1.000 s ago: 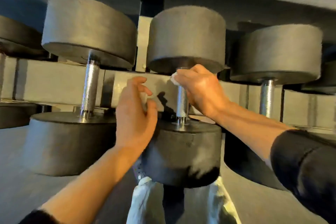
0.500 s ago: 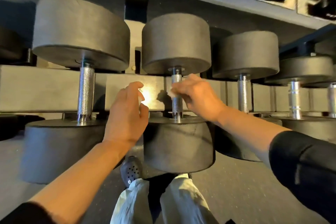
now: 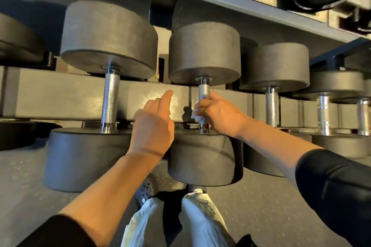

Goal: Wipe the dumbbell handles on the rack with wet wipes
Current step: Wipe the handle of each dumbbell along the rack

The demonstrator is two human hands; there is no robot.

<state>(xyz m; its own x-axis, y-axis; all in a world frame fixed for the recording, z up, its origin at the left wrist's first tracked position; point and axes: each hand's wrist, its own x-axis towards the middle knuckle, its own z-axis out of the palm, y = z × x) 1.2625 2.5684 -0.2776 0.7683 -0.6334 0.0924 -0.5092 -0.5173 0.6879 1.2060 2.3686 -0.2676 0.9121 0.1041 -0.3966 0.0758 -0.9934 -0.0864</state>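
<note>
Nearest, my pale trousers (image 3: 200,218) and perforated shoe (image 3: 147,187) stand on the floor. My left hand (image 3: 153,128) hovers relaxed, grasping nothing. My right hand (image 3: 218,115) clenches a wet wipe (image 3: 195,113) around the middle dumbbell handle (image 3: 203,92). Beyond, 2 neighbouring dumbbells (image 3: 109,98) flank it on the rack (image 3: 60,94).

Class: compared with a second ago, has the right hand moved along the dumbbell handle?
Yes. The right hand with the wipe slid down the handle, from upper head to lower.
</note>
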